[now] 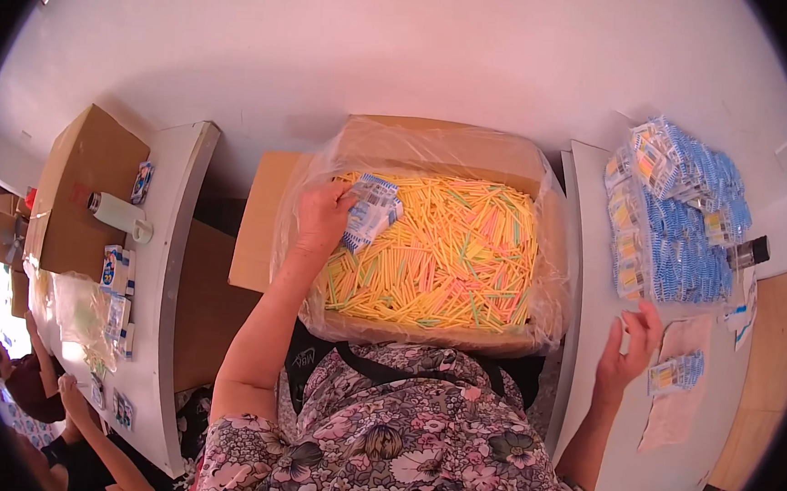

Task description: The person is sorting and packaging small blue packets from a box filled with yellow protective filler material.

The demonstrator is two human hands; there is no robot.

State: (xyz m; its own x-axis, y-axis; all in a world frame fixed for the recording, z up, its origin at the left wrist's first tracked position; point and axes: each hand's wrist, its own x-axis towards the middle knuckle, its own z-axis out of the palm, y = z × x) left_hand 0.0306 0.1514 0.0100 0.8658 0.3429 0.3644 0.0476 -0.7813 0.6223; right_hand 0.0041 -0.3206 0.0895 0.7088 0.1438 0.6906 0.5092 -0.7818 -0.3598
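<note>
My left hand point(324, 215) is closed on the edge of a small blue-and-white printed plastic packet point(376, 213). Below it is a large cardboard box point(437, 141) lined with clear plastic, filled with thin yellow, pink and green sticks point(438, 258). At the right-hand table, my right hand point(631, 346) is raised with its fingers apart and nothing in it. Close by it, another blue-and-white packet point(677, 373) lies on a pale pink cloth point(676, 420).
A big pile of blue packets point(688, 211) covers the far end of the right table point(585, 241). On the left table point(162, 321) are a cardboard box point(96, 193), a white bottle point(120, 215), small packs and a plastic bag point(83, 310). Co-workers' arms point(93, 425) reach there.
</note>
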